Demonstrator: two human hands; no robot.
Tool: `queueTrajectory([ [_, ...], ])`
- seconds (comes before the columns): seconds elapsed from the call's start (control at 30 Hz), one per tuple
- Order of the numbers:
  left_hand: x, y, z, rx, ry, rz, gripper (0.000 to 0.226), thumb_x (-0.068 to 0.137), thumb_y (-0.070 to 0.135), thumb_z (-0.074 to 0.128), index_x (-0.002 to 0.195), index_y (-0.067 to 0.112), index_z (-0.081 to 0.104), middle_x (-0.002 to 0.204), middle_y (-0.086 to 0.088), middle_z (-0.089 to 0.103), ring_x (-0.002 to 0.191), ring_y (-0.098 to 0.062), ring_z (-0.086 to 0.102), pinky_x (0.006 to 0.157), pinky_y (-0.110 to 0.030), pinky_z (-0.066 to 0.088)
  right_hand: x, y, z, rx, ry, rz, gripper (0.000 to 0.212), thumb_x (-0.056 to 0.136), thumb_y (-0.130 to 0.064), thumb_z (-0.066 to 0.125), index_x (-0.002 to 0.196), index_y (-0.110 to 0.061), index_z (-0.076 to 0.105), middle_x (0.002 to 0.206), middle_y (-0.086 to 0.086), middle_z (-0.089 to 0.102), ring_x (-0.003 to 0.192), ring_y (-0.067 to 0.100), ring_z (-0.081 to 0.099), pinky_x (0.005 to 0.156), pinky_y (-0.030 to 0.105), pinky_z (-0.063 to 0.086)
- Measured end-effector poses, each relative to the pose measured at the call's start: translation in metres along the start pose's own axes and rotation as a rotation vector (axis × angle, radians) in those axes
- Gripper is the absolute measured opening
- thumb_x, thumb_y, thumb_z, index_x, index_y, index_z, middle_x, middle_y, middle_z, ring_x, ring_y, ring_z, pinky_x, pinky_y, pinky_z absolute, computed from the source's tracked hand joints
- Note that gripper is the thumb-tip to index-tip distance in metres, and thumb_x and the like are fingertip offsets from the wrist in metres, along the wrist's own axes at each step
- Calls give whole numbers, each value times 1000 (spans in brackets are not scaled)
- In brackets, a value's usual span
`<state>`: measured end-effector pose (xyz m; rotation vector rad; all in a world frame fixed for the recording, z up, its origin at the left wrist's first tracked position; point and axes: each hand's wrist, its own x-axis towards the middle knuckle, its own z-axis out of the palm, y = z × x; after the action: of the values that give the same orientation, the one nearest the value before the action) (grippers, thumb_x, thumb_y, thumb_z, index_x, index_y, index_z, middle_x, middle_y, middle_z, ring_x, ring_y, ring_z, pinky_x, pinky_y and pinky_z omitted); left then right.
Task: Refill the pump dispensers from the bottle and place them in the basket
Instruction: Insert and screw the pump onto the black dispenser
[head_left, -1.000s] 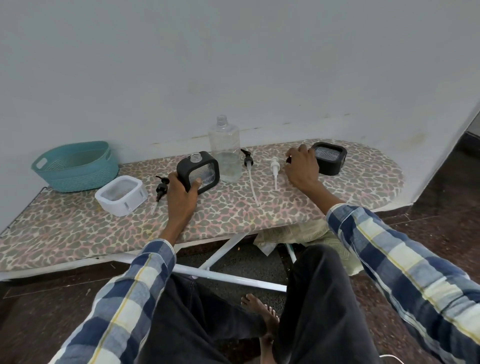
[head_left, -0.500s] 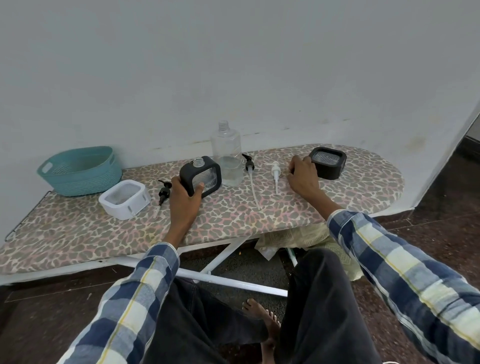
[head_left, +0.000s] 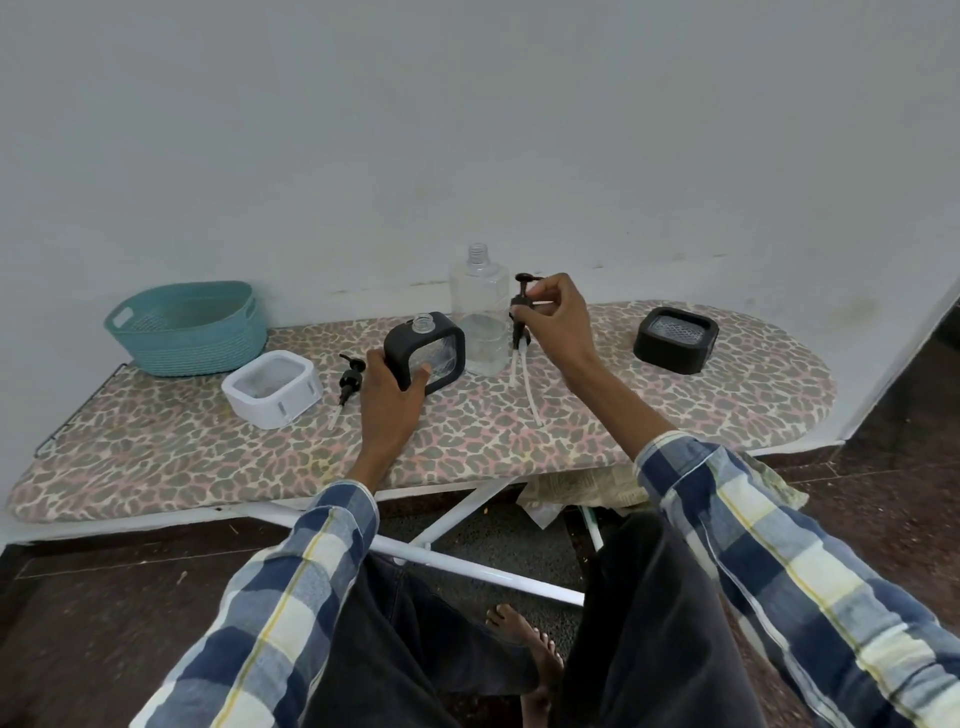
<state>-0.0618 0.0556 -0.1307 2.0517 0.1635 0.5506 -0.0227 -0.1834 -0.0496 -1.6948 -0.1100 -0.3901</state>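
My left hand grips the side of a black-framed clear dispenser, which stands upright with its neck uncapped. My right hand pinches a black pump head lifted in front of the clear refill bottle; its white tube hangs down. A second white tube slants onto the board just below. A white dispenser lies to the left, with another black pump beside it. A black dispenser lies at the right. The teal basket stands far left.
Everything rests on a leopard-print ironing board set against a pale wall. Its white legs, crumpled paper, my knees and a bare foot are below the near edge. The floor is dark tile.
My right hand left the board near the right black dispenser, moved left and lifted the black pump beside the bottle. My left hand stays on the black-framed dispenser. The camera tilted.
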Motion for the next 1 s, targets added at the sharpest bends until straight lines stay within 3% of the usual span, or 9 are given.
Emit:
queueTrajectory([
  [0.1,0,1,0,4,-9,-34,36,105,30,68,129,17,45,116,-2,62,95,-19,64,71,-24,47,-2,-14,25,94,-51,-12,32,86,-11,82,103,-18,56,104,0,73,95,19,74,76,33,61],
  [0.23,2,-3,2,33,-9,0,34,107,26,64,132,14,44,119,-1,60,100,-22,64,80,-36,51,-4,-31,49,177,-95,-57,35,86,-7,82,109,-13,57,108,2,75,99,19,75,86,35,63],
  [0.4,6,-9,3,50,-14,12,32,107,27,62,130,14,44,124,-6,62,108,-29,64,89,-48,55,-9,-45,72,195,-136,-126,35,87,-1,76,112,-9,55,115,7,74,105,19,75,88,36,64],
  [0.53,6,-8,3,-15,-33,-4,35,110,23,57,141,13,44,134,-8,59,118,-28,61,90,-37,48,-10,-53,83,242,-113,-167,39,88,5,73,116,-4,49,119,7,70,109,20,75,93,36,63],
  [0.7,9,-13,5,-39,-36,-19,47,113,22,50,158,14,37,150,-10,53,133,-29,56,103,-37,47,-2,-73,94,306,-76,-227,46,89,7,74,121,-3,42,122,11,67,107,18,75,93,32,61],
  [0.9,9,-14,6,-50,-9,2,49,113,19,50,161,15,37,154,-8,52,139,-26,53,105,-31,42,6,-70,105,250,-101,-249,53,89,9,71,126,-6,36,120,13,68,105,21,75,94,36,62],
  [1.0,9,-13,5,-71,-8,-5,49,112,20,52,160,16,39,153,-6,53,138,-25,54,110,-34,44,2,-55,108,213,-127,-208,59,88,9,71,131,-12,36,119,13,68,104,18,75,94,34,62],
])
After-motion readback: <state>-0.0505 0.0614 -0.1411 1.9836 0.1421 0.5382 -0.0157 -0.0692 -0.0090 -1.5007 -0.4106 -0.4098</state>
